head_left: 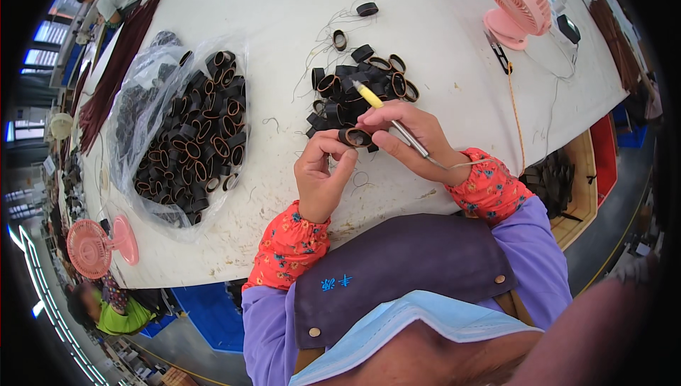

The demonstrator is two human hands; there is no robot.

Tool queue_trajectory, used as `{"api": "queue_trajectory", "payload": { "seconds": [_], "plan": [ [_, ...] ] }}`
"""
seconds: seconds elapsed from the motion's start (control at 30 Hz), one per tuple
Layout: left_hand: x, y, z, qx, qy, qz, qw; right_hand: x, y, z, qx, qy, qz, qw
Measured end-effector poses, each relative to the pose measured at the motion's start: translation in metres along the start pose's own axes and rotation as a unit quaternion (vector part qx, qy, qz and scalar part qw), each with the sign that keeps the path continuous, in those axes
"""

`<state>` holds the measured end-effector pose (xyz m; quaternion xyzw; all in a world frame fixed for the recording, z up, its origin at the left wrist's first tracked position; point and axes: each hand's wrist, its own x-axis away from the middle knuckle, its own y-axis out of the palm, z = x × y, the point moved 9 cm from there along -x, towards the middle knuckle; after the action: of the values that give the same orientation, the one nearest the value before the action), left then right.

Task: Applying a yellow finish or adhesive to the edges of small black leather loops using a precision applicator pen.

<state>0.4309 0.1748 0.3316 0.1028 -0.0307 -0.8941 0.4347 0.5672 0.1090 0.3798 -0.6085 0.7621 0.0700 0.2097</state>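
In front of my chest, my left hand (324, 173) pinches a small black loop (353, 137) with tan edges, like a leather belt keeper. My right hand (418, 134) is closed around a pen-like tool (370, 96) with a yellow section and a metal shaft, its tip pointing up and left. A thin cord trails from the tool past my right wrist. Fingertips of the right hand are at the loop's right side; whether they grip it I cannot tell. Just beyond both hands lies a loose pile of similar black loops (345, 111), with thin thread ends around it.
A clear plastic bag (128, 173) spills many black loops (202, 127) at left. Pink fans stand at far right (516, 4) and near left (99, 245). Thread snips (499, 53) on an orange cord lie right. A wooden bin (578, 187) sits beside the table (433, 46). Other people are at left.
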Motion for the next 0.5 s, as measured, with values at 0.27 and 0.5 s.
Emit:
{"api": "queue_trajectory", "payload": {
  "seconds": [0.27, 0.5],
  "plan": [
    [-0.005, 0.005, 0.054, -0.416, 0.171, 0.054, 0.891, -0.004, -0.007, -0.008, 0.065, -0.041, -0.007, 0.997],
    [-0.01, -0.011, 0.047, -0.328, 0.153, 0.046, 0.931, -0.005, -0.003, -0.016, 0.096, -0.08, 0.006, 0.992]
  ]
}}
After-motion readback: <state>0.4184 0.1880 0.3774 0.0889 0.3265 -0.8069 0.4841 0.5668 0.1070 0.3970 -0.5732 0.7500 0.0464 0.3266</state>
